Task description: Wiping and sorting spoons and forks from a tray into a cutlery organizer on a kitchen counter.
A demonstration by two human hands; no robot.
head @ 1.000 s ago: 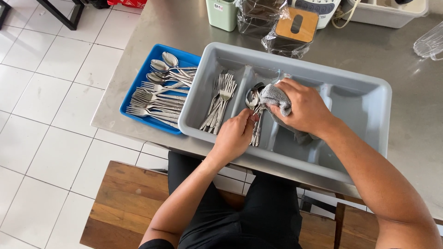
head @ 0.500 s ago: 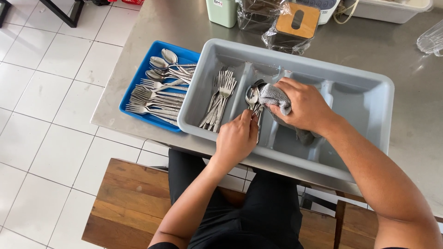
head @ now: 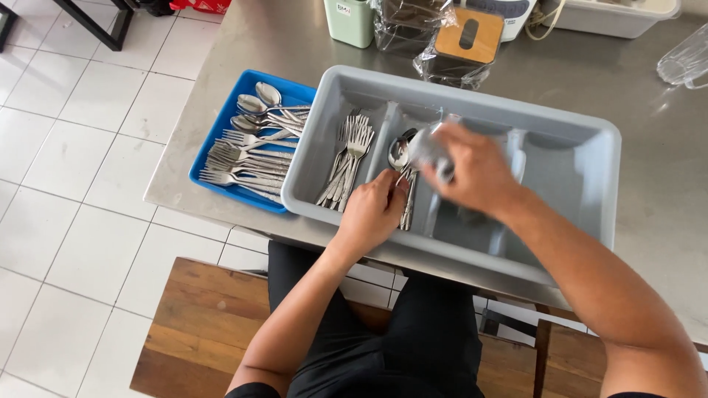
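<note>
left hand [head: 374, 214] pinching spoon [head: 400, 158], handle toward person, bowl away, right hand [head: 472, 171] cloth-wrapped

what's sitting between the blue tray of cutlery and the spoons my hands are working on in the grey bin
In the head view, the grey bin's leftmost compartment, holding a pile of forks, lies between the blue tray and the spoons.

The big tray [head: 590, 169] with sections is light grey. The small tray [head: 221, 140] next to it is bright blue. The forks [head: 346, 158] and spoons [head: 262, 110] are shiny silver. The cloth [head: 428, 151] is grey. The table [head: 243, 51] is dull silver metal. The cup [head: 350, 21] is pale green. The floor [head: 66, 169] has white square tiles with thin grey lines. The bench [head: 199, 324] is brown wood.
</note>
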